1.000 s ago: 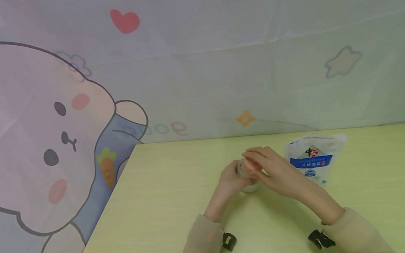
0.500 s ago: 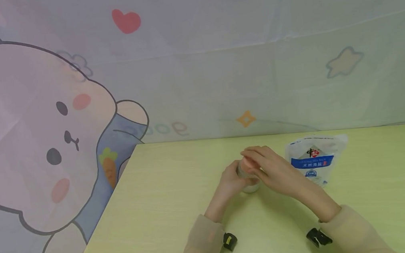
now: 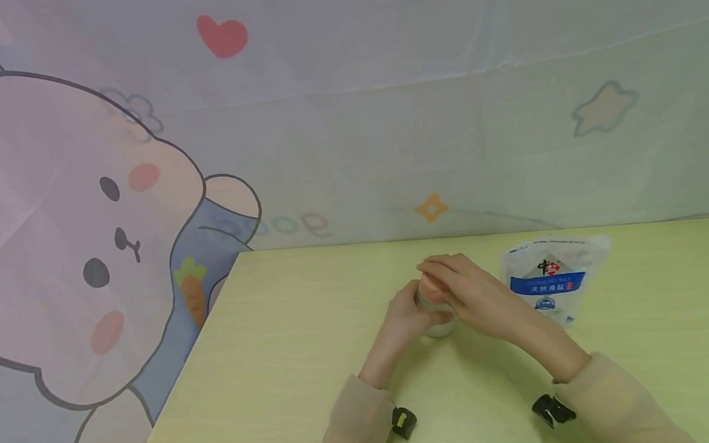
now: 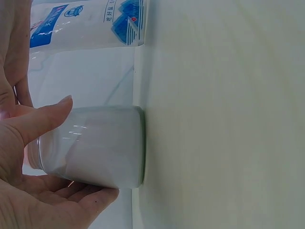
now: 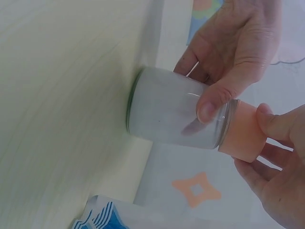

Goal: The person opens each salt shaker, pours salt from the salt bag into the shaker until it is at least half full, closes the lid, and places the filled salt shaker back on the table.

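A clear glass jar [image 5: 164, 109] filled with white contents stands upright on the table, best seen in the right wrist view. My left hand [image 3: 406, 319] grips its body, thumb on one side and fingers on the other, as the left wrist view also shows. On the jar's mouth sits a peach-coloured lid [image 5: 243, 131]. My right hand [image 3: 484, 301] pinches this lid between thumb and fingers. In the head view, both hands cover much of the jar [image 3: 440, 328].
A white and blue bag of sea salt [image 3: 550, 283] stands just right of the right hand. The pale yellow table [image 3: 288, 326] ends at a cartoon-printed cloth [image 3: 354, 144] behind it. Black straps [image 3: 404, 422] hang by both cuffs.
My right hand has shifted slightly left around the lid, and its wrist and cuff have moved a little left and up. My left hand keeps its grip on the jar, which stays in place.
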Tool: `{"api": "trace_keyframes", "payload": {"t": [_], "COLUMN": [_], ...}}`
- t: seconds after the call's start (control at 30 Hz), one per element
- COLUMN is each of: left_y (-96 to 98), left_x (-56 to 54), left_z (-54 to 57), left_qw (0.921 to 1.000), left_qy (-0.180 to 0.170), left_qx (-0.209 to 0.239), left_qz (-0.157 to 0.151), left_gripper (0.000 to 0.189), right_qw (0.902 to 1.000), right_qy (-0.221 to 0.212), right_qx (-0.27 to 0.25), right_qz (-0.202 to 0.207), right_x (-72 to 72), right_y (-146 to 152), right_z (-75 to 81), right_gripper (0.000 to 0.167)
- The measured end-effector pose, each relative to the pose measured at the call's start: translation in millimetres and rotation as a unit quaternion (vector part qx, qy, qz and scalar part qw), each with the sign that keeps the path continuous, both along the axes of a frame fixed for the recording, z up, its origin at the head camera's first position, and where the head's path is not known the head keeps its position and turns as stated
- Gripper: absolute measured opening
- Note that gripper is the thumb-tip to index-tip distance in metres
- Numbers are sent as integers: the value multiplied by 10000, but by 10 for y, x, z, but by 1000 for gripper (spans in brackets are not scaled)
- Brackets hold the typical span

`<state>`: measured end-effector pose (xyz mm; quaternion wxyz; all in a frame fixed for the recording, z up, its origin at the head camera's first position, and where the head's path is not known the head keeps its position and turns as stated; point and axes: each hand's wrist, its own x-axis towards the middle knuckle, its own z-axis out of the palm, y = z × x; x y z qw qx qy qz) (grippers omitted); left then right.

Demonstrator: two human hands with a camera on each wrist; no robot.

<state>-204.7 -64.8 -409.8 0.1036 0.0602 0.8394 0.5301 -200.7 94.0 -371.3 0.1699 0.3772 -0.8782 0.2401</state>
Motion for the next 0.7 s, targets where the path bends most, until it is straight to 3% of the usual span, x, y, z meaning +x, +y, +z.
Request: {"api": "trace_keyframes", "payload": {"t": [0.17, 0.43, 0.7], "left_y": [1, 1, 2], "left_x": [-11, 4, 3], "left_z": [-2, 24, 27], "left_qw": [10000, 10000, 10000], "left_qy": [-18, 31, 17], "left_qx": [-53, -38, -81], "left_qz": [24, -16, 3], "left_gripper": [63, 59, 59], "right_qw": [9999, 9999, 9995], "right_qy": [-129, 97, -196], "right_qx": [77, 57, 206], "right_qz": [0, 81, 104], "right_x": [-14, -16, -32], "right_y": [-19, -43, -59], "right_z": [5, 12, 44], "right_gripper": [42, 40, 38]}}
